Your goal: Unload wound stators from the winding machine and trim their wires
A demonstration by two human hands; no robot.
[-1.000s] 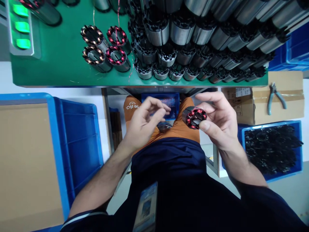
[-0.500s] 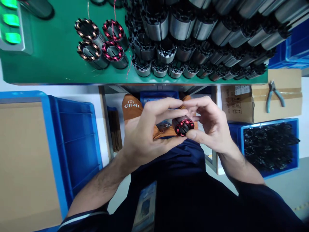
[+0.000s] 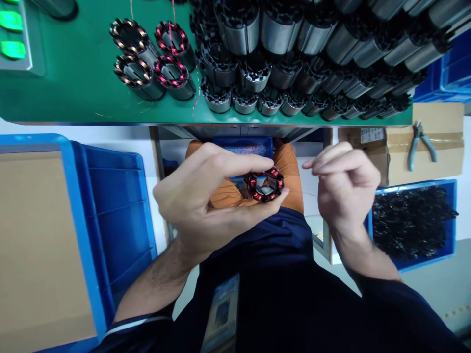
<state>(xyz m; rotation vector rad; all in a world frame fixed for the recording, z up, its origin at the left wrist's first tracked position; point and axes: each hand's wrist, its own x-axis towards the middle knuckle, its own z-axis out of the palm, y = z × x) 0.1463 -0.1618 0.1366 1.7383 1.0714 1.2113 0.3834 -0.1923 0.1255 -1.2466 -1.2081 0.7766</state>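
Note:
In front of my lap, my left hand grips a motor stator between the thumb below and the fingers above. The stator is a dark ring-shaped core with red wire windings, its open end turned up toward me. To the right, apart from the stator, my right hand is closed, its fingers bent and pressed together. Whatever its fingertips may pinch is hidden or too thin to see.
On the green bench stand several wound stators with copper or red windings, beside rows of unwound stator cores. Pliers lie on a cardboard box at right. Below is a blue bin of black parts; a larger blue crate is at left.
My right hand has come off the stator and moved right, its fingers closing together. My left hand keeps hold of the stator, now shifted slightly left and tipped to show more of its bore.

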